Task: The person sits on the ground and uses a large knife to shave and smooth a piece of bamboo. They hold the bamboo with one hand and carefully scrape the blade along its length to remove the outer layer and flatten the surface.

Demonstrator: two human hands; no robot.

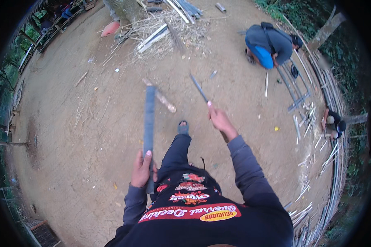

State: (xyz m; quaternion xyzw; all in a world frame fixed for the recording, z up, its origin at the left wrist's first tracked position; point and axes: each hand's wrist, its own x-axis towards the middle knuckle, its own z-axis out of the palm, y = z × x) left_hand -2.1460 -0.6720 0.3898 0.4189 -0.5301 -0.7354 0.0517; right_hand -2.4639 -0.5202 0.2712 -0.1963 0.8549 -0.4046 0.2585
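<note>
My left hand (142, 169) is closed round the lower part of a long flat grey slat (149, 119), possibly split bamboo, which stands nearly upright in front of me. In my right hand (221, 120) is a long-bladed knife (199, 87). Its narrow blade points up and to the left, apart from the slat, and the brown handle end shows below the hand. On the dirt just beyond the slat lies a short piece of wood (165, 101), partly hidden by the slat's top.
A heap of split strips and shavings (173, 39) lies ahead by a tree trunk (125, 9). At the far right, one person (266, 43) crouches over a ladder-like frame (293, 87); another (336, 123) works beside long poles (338, 164). My sandalled foot (183, 128) is forward on the dirt.
</note>
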